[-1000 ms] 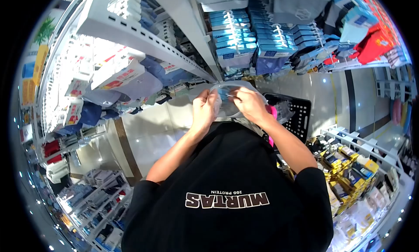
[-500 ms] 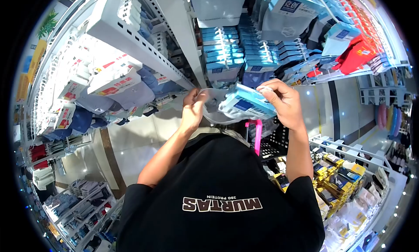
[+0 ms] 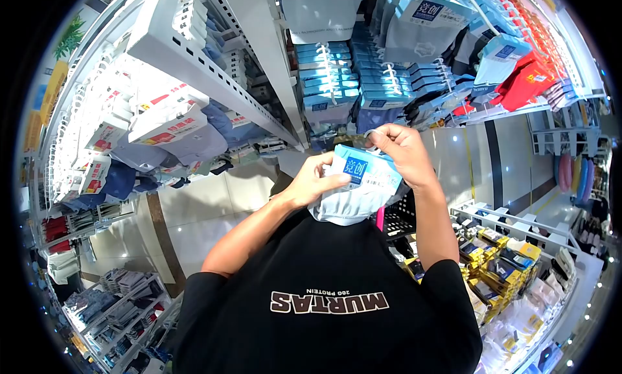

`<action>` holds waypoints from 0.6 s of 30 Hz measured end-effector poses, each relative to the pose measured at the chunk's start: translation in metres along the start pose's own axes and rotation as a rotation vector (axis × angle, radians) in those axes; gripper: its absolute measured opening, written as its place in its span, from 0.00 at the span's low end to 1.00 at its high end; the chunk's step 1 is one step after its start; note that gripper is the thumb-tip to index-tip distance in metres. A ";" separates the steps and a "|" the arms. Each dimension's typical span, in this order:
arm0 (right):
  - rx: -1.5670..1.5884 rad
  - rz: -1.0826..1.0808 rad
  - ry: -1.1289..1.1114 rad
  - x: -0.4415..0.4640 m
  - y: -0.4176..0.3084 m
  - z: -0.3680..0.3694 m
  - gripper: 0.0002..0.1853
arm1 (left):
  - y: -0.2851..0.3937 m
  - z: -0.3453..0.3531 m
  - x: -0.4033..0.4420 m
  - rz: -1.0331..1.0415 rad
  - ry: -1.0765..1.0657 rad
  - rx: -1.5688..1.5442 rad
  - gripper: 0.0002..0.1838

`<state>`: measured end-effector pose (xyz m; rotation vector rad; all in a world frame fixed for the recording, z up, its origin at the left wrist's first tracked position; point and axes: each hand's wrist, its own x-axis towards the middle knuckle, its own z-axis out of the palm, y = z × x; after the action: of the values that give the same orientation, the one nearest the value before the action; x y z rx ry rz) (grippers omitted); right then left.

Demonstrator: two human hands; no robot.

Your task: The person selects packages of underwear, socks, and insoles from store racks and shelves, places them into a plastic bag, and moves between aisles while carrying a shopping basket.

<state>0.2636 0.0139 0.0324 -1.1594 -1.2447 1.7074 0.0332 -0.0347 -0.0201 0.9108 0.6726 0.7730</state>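
In front of my chest is a packaged pale garment [image 3: 350,202] with a light-blue header card bearing a dark-blue label. My left hand [image 3: 312,181] grips the card's left side, its thumb lying over the front and the fingers partly hidden behind. At the top right corner, my right hand [image 3: 403,155] is closed in a pinch near the small white hanger hook. The lower part of the garment hangs loose, bunched and white-grey. Similar blue-carded packs [image 3: 330,82] hang in rows on the rack just beyond my hands.
White-carded packs [image 3: 165,124] fill the rack on the left, behind a perforated white post [image 3: 214,69]. A black basket [image 3: 398,215] with a pink handle stands below my right forearm. A bin of yellow packs [image 3: 499,264] is at the lower right. Tiled floor [image 3: 201,209] shows between racks.
The package has turned so its card faces me, and sits slightly lower. My left hand has moved right, from the loose garment end to the card. My right hand has shifted a little left.
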 end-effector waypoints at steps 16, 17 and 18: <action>0.107 -0.181 0.400 -0.025 0.030 0.024 0.23 | -0.003 0.011 0.005 0.166 0.256 0.024 0.18; 0.140 -0.187 0.417 -0.026 0.029 0.026 0.23 | -0.005 0.009 0.005 0.173 0.267 0.001 0.18; 0.168 -0.158 0.424 -0.027 0.034 0.023 0.21 | -0.002 0.010 0.003 0.165 0.285 -0.007 0.18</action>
<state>0.2494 -0.0272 0.0096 -1.2085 -0.8885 1.3328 0.0434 -0.0373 -0.0175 0.8650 0.8504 1.0643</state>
